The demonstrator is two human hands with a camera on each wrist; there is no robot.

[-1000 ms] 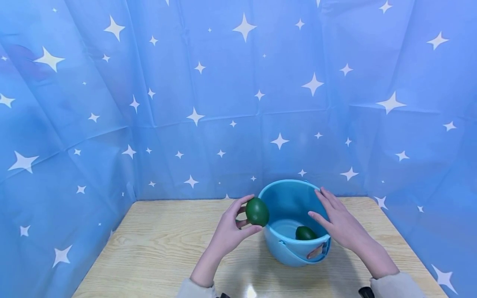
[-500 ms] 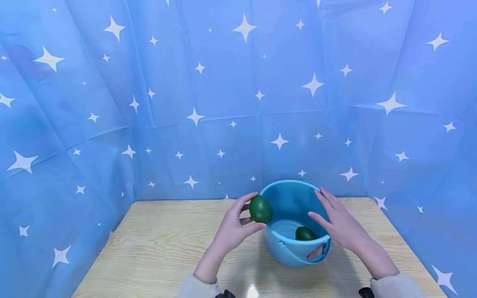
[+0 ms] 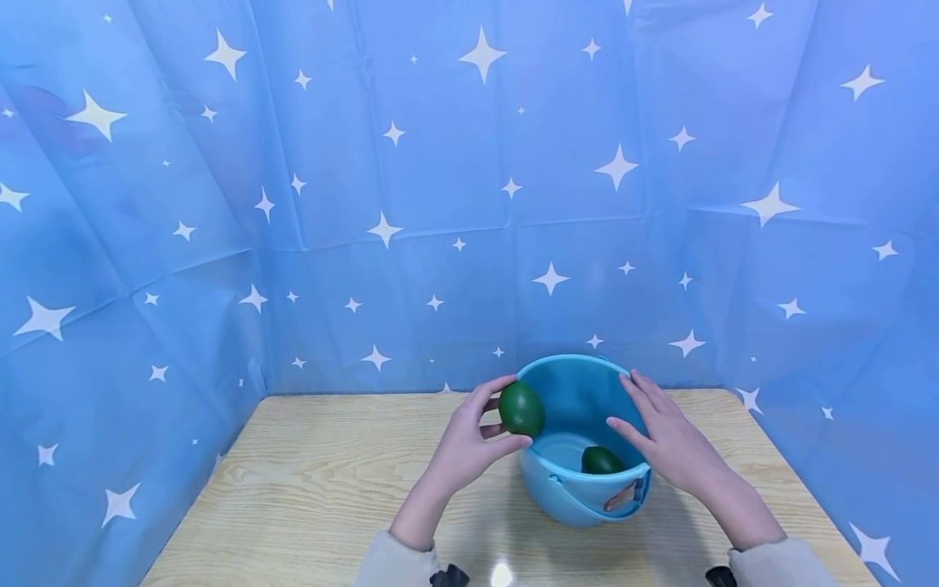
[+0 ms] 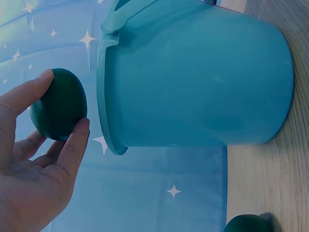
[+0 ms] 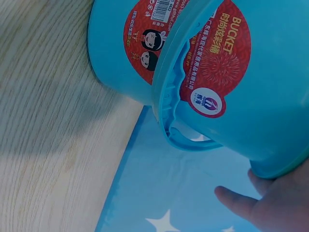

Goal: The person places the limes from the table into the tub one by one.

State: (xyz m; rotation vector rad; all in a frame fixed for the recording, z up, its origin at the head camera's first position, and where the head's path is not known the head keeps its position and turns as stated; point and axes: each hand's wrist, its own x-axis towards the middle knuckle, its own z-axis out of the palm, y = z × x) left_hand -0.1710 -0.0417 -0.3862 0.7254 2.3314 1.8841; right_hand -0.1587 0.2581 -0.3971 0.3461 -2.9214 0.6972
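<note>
My left hand (image 3: 469,436) holds a smooth, dark green egg-shaped fruit (image 3: 522,409) between thumb and fingers, over the left rim of a blue bucket (image 3: 568,497). In the left wrist view, the held fruit (image 4: 59,104) appears just outside the rim, with the fingertips on its sides. A second green fruit (image 3: 601,460) lies on the bucket's floor. My right hand (image 3: 678,440) has its fingers extended at the bucket's right rim, thumb spread over the opening. From the right wrist, fingertips (image 5: 260,182) show against the rim.
The bucket stands on a light wooden table (image 3: 330,473), its handle (image 5: 166,92) hanging on the near side. Another green rounded thing (image 4: 247,224) rests on the table, partly cut off in the left wrist view. A blue star-patterned cloth (image 3: 440,204) surrounds the back and sides.
My left hand has moved slightly right and up with the green fruit, bringing it over the bucket's left rim. The right hand and the bucket stay where they were.
</note>
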